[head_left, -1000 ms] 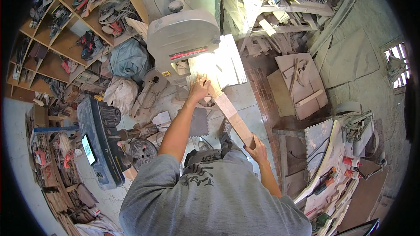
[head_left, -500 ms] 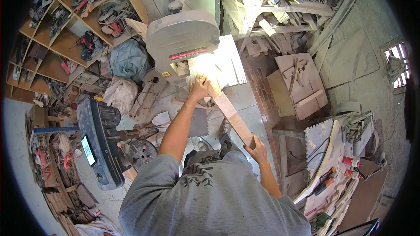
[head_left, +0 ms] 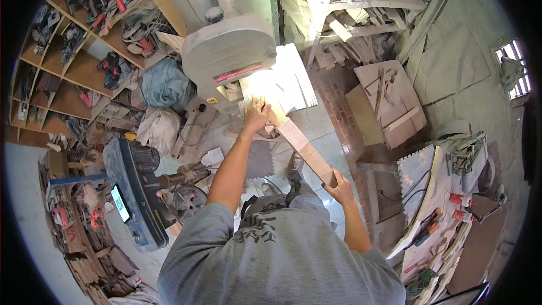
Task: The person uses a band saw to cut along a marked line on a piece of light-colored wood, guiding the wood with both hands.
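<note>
The right hand [head_left: 340, 186] is wrapped around the near end of a long wooden board [head_left: 305, 149], fingers curled over its edge, while the left hand [head_left: 257, 116] lies flat on the far part of the same board, pressing it down rather than gripping it. The board runs at a slant from the right hand, close to the person's body, up and leftward onto the pale table [head_left: 293, 82] of a band saw [head_left: 228, 56], where bright light washes out its far end, so the exact spot where it meets the blade cannot be made out. The saw's rounded grey housing stands just beyond the left hand. To the left of the saw lie a blue-grey cloth bundle [head_left: 164, 85] and a white sack [head_left: 158, 127], and nearer the person a dark machine [head_left: 135, 189] stands on the floor. Wooden shelves [head_left: 73, 62] crowded with tools fill the upper left. To the right, flat panels [head_left: 387, 101] are stacked, and a cluttered bench [head_left: 440, 203] carries red-handled tools.
</note>
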The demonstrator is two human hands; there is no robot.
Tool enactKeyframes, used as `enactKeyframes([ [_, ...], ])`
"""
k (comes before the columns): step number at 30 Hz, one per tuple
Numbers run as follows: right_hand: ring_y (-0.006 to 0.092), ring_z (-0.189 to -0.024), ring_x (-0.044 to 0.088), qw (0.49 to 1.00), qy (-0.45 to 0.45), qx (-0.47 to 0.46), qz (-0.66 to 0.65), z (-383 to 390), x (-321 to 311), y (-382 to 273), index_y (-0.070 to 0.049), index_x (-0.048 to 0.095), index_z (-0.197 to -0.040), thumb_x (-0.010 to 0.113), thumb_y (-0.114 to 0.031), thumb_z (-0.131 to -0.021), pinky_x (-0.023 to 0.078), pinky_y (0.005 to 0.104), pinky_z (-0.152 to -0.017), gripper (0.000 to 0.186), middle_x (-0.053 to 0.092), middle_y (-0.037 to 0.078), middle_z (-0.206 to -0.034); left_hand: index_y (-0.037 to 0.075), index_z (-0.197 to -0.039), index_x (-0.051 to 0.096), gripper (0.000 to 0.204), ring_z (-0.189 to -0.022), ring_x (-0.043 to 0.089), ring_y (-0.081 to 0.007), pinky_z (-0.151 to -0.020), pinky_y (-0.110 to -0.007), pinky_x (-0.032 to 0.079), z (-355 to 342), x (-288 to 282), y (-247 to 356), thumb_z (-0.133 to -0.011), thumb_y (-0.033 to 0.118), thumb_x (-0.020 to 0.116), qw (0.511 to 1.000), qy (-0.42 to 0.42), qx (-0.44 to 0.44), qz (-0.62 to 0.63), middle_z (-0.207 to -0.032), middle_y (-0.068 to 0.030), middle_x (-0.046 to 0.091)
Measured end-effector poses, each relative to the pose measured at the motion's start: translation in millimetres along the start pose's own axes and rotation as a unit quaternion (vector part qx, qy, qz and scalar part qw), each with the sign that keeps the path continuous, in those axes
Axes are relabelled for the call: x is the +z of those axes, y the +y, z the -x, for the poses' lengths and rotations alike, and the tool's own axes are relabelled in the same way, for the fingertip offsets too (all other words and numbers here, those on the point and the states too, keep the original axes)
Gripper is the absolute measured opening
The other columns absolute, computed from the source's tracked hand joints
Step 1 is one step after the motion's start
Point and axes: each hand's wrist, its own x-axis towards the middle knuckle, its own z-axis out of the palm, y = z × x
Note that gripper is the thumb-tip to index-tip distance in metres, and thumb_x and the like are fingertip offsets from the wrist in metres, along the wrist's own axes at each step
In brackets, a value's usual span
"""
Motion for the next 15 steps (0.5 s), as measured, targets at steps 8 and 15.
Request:
enactKeyframes([
  [8, 0.0462, -0.109, 0.070, 0.998, 0.034, -0.047, -0.004, -6.5, 4.7, 17.5, -0.008, 0.055, -0.149, 0.089, -0.035, -0.075, 0.058, 0.0502, -0.094, 0.085, 0.071, 0.028, -0.120, 0.004, -0.147, 0.062, 0.062, -0.154, 0.037, -0.0415, -0.128, -0.051, 0.020, 0.7, -2.0, -2.2, -0.108, 0.051, 0.051, 1.000, 0.004, 0.005, -0.005, -0.159, -0.0303, 0.047],
  [15, 0.0457, -0.117, 0.067, 0.999, -0.002, -0.013, -0.030, -9.4, -10.7, 13.2, -0.010, 0.056, -0.150, 0.088, -0.033, -0.076, 0.055, 0.0496, -0.099, 0.083, 0.069, 0.027, -0.130, 0.004, -0.152, 0.057, 0.066, -0.158, 0.032, -0.0406, -0.129, -0.057, 0.014, 3.6, -3.8, 3.2, -0.108, 0.052, 0.048, 1.000, -0.006, 0.001, -0.017, -0.163, -0.0305, 0.041],
])
